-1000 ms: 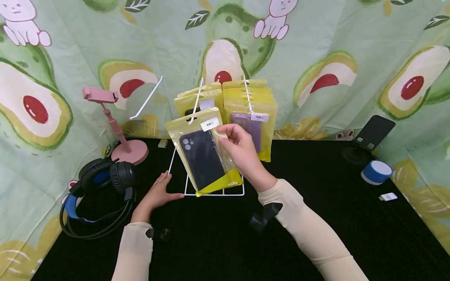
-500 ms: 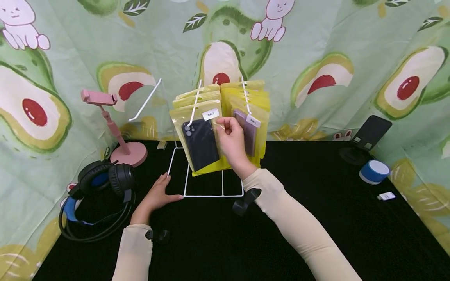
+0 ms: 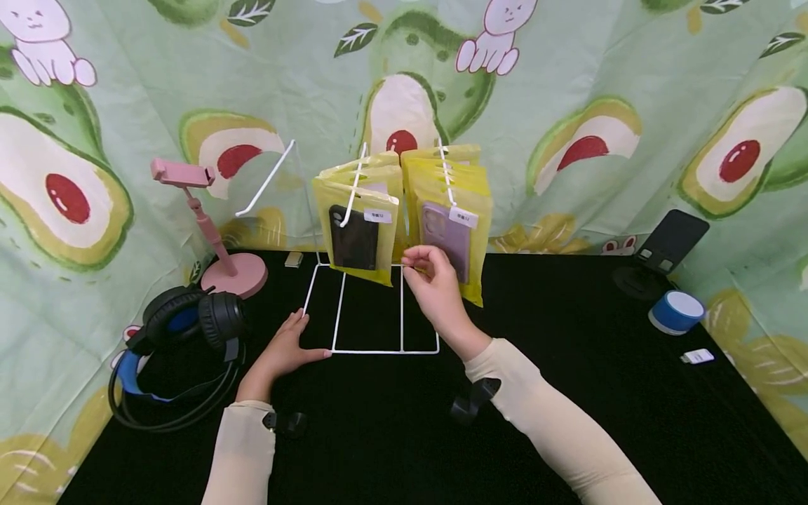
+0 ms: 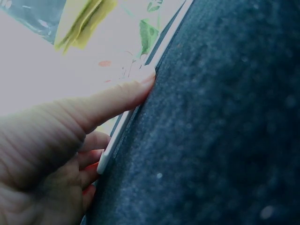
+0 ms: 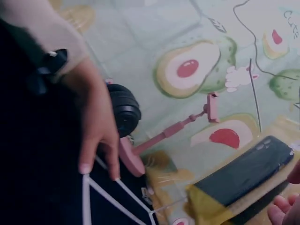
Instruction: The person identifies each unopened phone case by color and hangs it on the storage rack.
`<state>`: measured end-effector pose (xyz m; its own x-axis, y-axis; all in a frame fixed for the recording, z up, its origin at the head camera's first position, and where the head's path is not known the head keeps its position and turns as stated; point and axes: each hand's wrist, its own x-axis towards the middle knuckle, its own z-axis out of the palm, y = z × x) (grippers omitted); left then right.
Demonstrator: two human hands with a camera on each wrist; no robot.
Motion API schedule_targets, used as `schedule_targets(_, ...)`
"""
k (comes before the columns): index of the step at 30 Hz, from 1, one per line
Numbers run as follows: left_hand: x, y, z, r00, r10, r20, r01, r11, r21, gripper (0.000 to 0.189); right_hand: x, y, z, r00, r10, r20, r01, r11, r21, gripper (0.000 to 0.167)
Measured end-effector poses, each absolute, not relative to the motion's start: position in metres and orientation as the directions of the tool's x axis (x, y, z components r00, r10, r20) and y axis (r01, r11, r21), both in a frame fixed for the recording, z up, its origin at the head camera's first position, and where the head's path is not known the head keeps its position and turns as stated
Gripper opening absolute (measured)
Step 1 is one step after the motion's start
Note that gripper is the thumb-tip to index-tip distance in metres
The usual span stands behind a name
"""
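Observation:
My left hand (image 3: 290,347) rests at the front left corner of a white wire display rack (image 3: 385,352). Its thumb touches the front bar and the fingers lie along the side bar; the left wrist view shows the thumb (image 4: 119,96) across the wire. My right hand (image 3: 435,284) is just in front of the hanging bags, fingers loosely bent, with nothing visible in them. On the middle hook hangs a yellow-edged bag with a dark phone case (image 3: 355,242), other bags behind it. On the right hook, the front bag holds a purple phone case (image 3: 447,238).
A third hook (image 3: 265,179) sticks out at left. Black headphones (image 3: 189,322) and a pink phone stand (image 3: 233,273) are on the left. A dark phone stand (image 3: 669,242), a blue round speaker (image 3: 675,312) and a white USB stick (image 3: 697,356) are on the right.
The front dark-case bag has gone back along the middle hook. My right hand has released it and dropped lower. My left hand stays on the rack's corner.

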<state>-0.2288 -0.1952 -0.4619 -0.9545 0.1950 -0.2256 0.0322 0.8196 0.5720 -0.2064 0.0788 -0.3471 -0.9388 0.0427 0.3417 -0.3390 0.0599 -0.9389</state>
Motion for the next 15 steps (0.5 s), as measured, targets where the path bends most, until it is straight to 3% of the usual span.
schedule_targets(7,-0.229,-0.195,-0.461,-0.953,0.201,-0.226,0.035,0.815,0.579,0.098,-0.164,0.136,-0.386,-0.988,-0.045,0.15,-0.154,0.094,-0.984,0.02)
schedule_targets(15,-0.229,-0.199,-0.459,-0.953,0.19,-0.236,0.024,0.823,0.567,0.099,-0.142,0.218,-0.408,-0.994,0.074,-0.078,0.091,0.2,-0.976,0.032)
